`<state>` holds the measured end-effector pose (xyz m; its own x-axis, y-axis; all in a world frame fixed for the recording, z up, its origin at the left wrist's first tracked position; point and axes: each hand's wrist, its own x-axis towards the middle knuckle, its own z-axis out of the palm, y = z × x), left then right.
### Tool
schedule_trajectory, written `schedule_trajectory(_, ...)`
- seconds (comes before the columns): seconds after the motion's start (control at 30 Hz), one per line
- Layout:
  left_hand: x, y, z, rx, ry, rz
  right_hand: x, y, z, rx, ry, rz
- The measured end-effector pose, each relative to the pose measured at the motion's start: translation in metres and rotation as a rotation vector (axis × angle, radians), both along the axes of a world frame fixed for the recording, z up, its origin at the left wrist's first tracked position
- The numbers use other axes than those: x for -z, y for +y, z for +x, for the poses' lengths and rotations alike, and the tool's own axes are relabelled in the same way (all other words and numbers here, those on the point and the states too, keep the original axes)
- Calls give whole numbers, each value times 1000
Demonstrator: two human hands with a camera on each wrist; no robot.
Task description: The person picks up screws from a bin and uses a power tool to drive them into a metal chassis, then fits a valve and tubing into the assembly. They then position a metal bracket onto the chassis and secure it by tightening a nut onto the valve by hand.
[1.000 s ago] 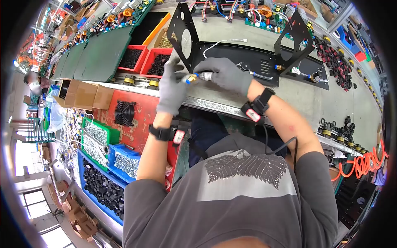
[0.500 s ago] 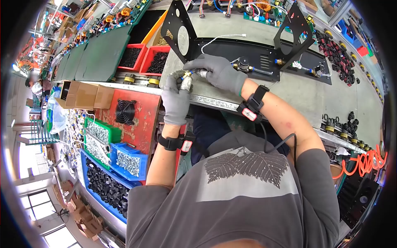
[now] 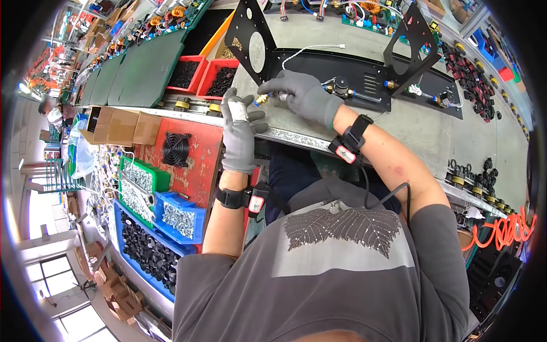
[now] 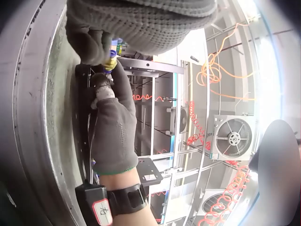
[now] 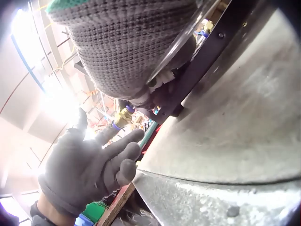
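The right hand [image 3: 307, 98] holds a small brass fitting with blue ends [image 3: 261, 100] by its fingertips, over the table's near edge. A whitish piece [image 4: 104, 93] also shows in that hand in the left wrist view. Just left of the fitting, the left hand [image 3: 239, 137] is spread, palm up, its fingers apart. A whitish thing [image 3: 238, 110] lies against its palm and fingers; what it is I cannot tell. In the right wrist view, the left hand [image 5: 82, 167] stands below the fitting [image 5: 123, 117], apart from it.
Behind the hands stands a black metal frame [image 3: 319, 65] with upright plates, a valve and a white cable. Red bins [image 3: 219, 78] of black parts are at back left. A red board with a black fan guard [image 3: 177, 149], a green bin and blue bins lie left.
The left hand has drawn away from the fitting and spread its fingers; half a second ago they were curled by it. The right hand still holds the fitting, almost in place.
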<state>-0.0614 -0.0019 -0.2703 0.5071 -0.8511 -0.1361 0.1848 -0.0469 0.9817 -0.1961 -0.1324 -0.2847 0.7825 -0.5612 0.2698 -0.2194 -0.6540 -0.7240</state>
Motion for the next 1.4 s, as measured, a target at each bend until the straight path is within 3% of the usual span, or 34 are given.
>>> schedule_trajectory(0.07, -2, 1, 1, -33, 1, -17, -1, 0, 0, 6, 10, -5)
schedule_trajectory(0.13, -10, 5, 6, 77, -73, 56, 0, 0, 1, 13, -15, -14)
schedule_trajectory(0.17, -8, 2, -7, -70, -164, 10, 0, 0, 2, 21, -39, -22)
schedule_trajectory(0.2, -7, 4, 0, -72, -166, 10, 0, 0, 2, 19, -40, -22)
schedule_trajectory(0.27, -4, 9, 18, 155, 25, 145, 1, -1, 1, 2, -34, -4)
schedule_trajectory(0.3, -4, 6, 12, 156, 25, 145, 2, -2, 2, 2, -35, -4)
schedule_trajectory(0.37, -5, -1, -6, -115, -153, 13, 5, -3, 3, -2, -46, -38)
schedule_trajectory(0.4, -4, 1, 0, -114, -154, 12, 4, -3, 3, -2, -47, -39)
schedule_trajectory(0.47, -2, 8, 18, 111, -22, 133, 3, -2, 2, 0, -25, -11)
schedule_trajectory(0.5, -4, 5, 11, 112, -23, 134, 3, -2, 2, 1, -26, -10)
schedule_trajectory(0.57, -11, -3, -9, -171, -189, 46, 2, -2, 1, 5, -35, -25)
schedule_trajectory(0.6, -9, -1, -2, -171, -190, 45, 2, -2, 1, 6, -36, -26)
schedule_trajectory(0.67, -2, 5, 17, 75, -90, 155, 3, -3, 1, 8, -24, -25)
schedule_trajectory(0.87, -5, -3, -7, -94, -174, 37, 5, -3, 2, 12, -23, -38)
schedule_trajectory(0.9, -4, -1, -2, -94, -174, 38, 3, -3, 2, 12, -23, -38)
schedule_trajectory(0.97, -2, 4, 13, 110, -128, 156, -1, -2, 1, 5, -2, 3)
schedule_trajectory(1.0, -2, 3, 9, 110, -128, 156, 0, -2, 1, 6, -3, 4)
schedule_trajectory(1.07, -3, -2, -4, -109, -190, 76, 1, -3, 1, 4, -18, -2)
schedule_trajectory(1.1, -3, -1, 1, -109, -190, 75, 1, -3, 1, 5, -18, -2)
schedule_trajectory(1.17, -1, 5, 15, 124, -51, 103, 2, -3, 1, -1, -31, -8)
schedule_trajectory(1.27, -3, -1, 2, -43, -183, 134, 0, -3, 2, 2, -10, -14)
schedule_trajectory(1.4, 1, -1, 6, 20, -145, 101, 4, -4, 2, -11, -42, -18)
